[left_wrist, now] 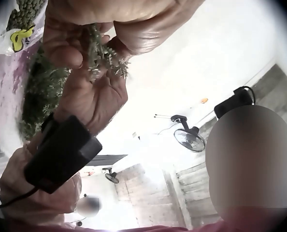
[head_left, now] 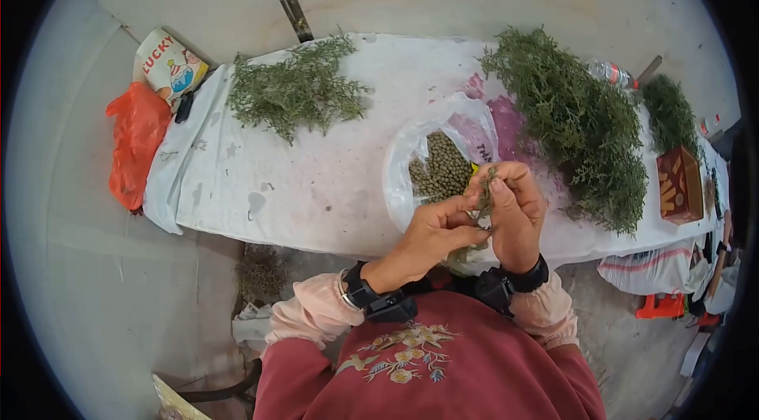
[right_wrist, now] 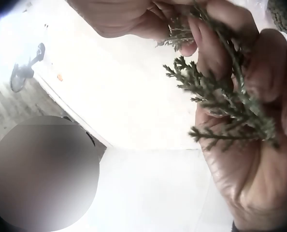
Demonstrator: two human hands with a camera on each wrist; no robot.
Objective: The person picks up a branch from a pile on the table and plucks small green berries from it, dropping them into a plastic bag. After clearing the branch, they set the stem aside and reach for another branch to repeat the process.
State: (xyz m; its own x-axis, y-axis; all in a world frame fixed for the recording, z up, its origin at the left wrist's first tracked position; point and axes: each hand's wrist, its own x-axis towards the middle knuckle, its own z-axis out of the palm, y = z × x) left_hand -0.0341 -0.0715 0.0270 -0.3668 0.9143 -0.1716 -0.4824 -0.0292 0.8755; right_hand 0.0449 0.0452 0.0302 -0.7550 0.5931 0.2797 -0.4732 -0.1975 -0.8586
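**Thin green feathery sprig (head_left: 487,200) pinched between left hand (head_left: 431,240) and right hand (head_left: 518,218)**

Head view: both grasp it beside a clear plastic bag (head_left: 398,175) of round brownish pellets (head_left: 439,165); a bushy green heap (head_left: 581,115) lies right of them. Left wrist view: heap behind the right hand. Right wrist view: sprig crossing the right palm.

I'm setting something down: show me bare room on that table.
The widest free patch of white cloth lies between the left greenery pile and the plastic bag, reaching the near edge. A smaller one lies behind the bag, left of the big greenery pile. Rightward it's crowded: that pile, bottle, box. The left hand and right hand crowd the bag.
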